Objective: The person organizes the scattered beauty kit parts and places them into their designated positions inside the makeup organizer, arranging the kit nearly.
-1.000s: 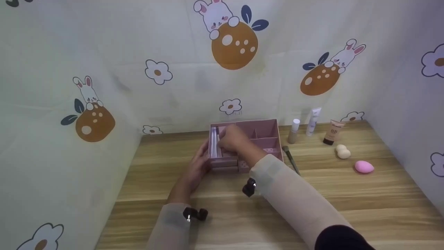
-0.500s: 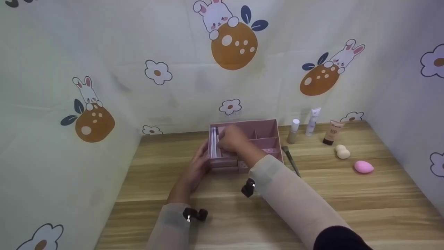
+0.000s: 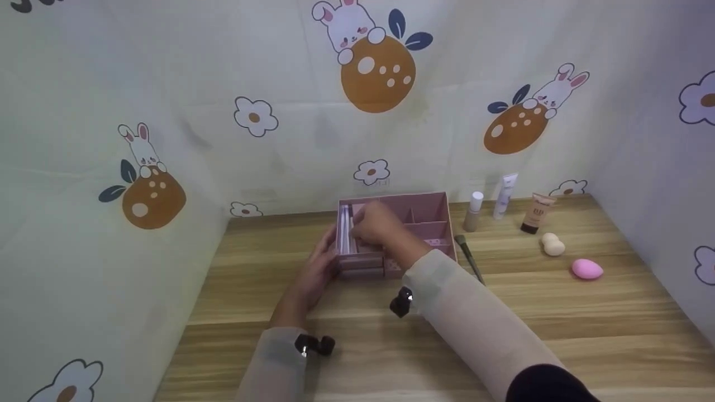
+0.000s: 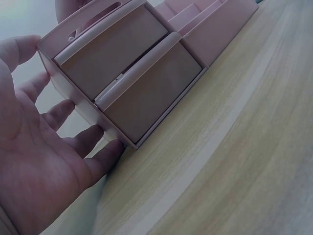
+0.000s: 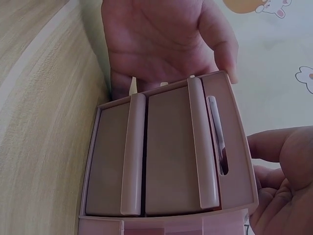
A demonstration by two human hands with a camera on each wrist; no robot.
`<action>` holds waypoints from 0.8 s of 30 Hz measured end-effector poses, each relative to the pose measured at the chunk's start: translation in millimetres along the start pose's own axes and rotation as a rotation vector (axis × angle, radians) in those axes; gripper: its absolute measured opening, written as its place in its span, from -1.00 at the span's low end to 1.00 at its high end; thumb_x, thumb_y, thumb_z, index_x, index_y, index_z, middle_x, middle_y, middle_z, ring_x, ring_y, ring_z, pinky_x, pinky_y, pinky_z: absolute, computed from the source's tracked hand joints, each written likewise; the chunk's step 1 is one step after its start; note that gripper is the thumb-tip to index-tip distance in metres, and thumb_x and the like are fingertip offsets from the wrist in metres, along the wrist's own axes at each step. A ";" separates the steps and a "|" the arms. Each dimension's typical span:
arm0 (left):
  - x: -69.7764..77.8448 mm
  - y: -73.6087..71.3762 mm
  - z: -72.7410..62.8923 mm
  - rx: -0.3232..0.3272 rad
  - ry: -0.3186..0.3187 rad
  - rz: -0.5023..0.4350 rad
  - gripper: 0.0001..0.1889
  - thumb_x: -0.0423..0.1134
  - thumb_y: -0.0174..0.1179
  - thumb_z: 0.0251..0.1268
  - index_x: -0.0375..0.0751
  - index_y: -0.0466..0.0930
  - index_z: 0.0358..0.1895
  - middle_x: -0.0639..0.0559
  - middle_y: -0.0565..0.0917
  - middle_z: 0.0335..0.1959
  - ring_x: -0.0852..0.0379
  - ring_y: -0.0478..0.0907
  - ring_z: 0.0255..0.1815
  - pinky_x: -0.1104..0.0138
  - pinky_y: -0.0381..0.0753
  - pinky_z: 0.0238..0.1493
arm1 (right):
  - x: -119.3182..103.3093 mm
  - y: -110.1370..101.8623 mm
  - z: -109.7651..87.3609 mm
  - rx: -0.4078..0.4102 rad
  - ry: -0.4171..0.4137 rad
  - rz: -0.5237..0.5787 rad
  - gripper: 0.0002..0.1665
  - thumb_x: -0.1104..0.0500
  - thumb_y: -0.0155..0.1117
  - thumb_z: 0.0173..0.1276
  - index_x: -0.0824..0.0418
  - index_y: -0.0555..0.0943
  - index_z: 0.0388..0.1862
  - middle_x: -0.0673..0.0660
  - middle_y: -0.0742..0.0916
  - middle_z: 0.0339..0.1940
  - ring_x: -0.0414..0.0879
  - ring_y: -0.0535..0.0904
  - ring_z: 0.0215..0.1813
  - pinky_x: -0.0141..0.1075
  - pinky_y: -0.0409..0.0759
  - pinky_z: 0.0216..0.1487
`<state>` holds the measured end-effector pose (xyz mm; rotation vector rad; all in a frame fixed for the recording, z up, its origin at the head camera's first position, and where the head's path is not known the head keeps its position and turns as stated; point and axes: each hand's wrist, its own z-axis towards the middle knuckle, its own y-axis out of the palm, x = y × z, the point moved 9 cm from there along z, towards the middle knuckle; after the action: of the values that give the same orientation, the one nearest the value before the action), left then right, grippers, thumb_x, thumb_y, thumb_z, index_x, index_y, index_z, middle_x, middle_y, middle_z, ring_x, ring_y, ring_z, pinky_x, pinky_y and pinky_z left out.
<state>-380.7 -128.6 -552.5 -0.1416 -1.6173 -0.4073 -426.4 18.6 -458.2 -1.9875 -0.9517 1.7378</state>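
A pink desktop organizer (image 3: 430, 207) with open compartments on top and two front drawers (image 5: 168, 152) stands near the back of the table. My left hand (image 4: 46, 129) lies along its left side, the spread fingertips touching the wall and the thumb at the top front corner. My right hand (image 3: 377, 226) reaches into the top left compartment, its fingers (image 5: 271, 183) curled behind the front panel. Slim whitish sticks (image 3: 344, 229) stand at that compartment's left, beside the right fingers. Whether those fingers pinch anything is hidden.
Right of the organizer lies a dark-handled makeup brush (image 3: 469, 258). Beyond it stand a white-capped bottle (image 3: 472, 212), a white tube (image 3: 505, 195) and a beige BB cream tube (image 3: 537, 213). A cream sponge (image 3: 552, 244) and a pink sponge (image 3: 587, 269) lie farther right. Patterned cloth surrounds the table.
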 end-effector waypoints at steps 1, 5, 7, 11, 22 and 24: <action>-0.1 -0.2 0.0 0.001 -0.001 0.005 -0.33 -0.01 0.05 0.66 0.39 0.10 0.72 0.11 0.03 0.81 -0.09 0.20 0.75 -0.06 0.12 0.78 | 0.0 0.0 0.0 0.001 -0.003 0.002 -0.70 0.26 0.45 0.30 0.29 0.80 0.01 0.15 0.81 -0.27 -0.06 0.71 -0.32 -0.32 0.69 -0.40; 0.2 0.2 -0.9 -0.003 0.003 0.010 -0.34 0.00 0.04 0.67 0.38 0.11 0.72 0.12 0.05 0.80 -0.09 0.19 0.75 -0.07 0.13 0.78 | 0.9 0.3 1.0 0.006 -0.011 -0.001 -0.76 0.25 0.44 0.32 0.26 0.81 -0.05 0.13 0.80 -0.34 -0.08 0.68 -0.38 -0.33 0.63 -0.46; -0.2 0.1 -1.5 -0.001 0.000 0.013 -0.36 0.02 0.04 0.67 0.41 0.13 0.71 0.16 0.08 0.79 -0.05 0.21 0.75 -0.04 0.14 0.77 | 2.1 0.0 1.6 0.011 -0.010 0.000 -0.76 0.25 0.44 0.32 0.26 0.80 -0.05 0.12 0.80 -0.35 -0.08 0.66 -0.40 -0.33 0.61 -0.48; -1.3 -0.6 -2.4 -0.002 -0.005 0.025 -0.37 0.07 0.05 0.67 0.45 0.14 0.69 0.20 0.11 0.78 -0.02 0.26 0.73 -0.02 0.20 0.76 | 4.2 0.1 2.8 0.011 -0.007 0.019 -0.71 0.24 0.42 0.32 0.27 0.80 0.01 0.12 0.80 -0.32 -0.08 0.65 -0.38 -0.34 0.60 -0.48; -4.0 -0.8 -1.6 -0.011 -0.028 0.019 -0.33 0.02 0.05 0.64 0.51 0.11 0.69 0.21 0.05 0.80 -0.06 0.24 0.74 -0.04 0.19 0.76 | 7.0 -4.5 -0.6 0.062 -0.070 0.111 -0.54 0.21 0.44 0.34 0.19 0.76 0.24 0.14 0.83 0.02 -0.02 0.72 -0.10 -0.32 0.69 -0.26; -4.1 -0.4 -1.6 -0.016 -0.026 0.019 -0.33 0.01 0.04 0.64 0.50 0.10 0.70 0.19 0.04 0.81 -0.07 0.22 0.74 -0.05 0.17 0.76 | 8.0 -5.8 -0.8 0.080 -0.094 0.130 -0.52 0.20 0.44 0.34 0.18 0.76 0.25 0.14 0.84 -0.02 -0.02 0.73 -0.12 -0.32 0.70 -0.24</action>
<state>-379.0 -128.9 -556.5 -0.1749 -1.6378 -0.4056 -426.9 28.2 -460.2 -1.9717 -0.7844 1.9227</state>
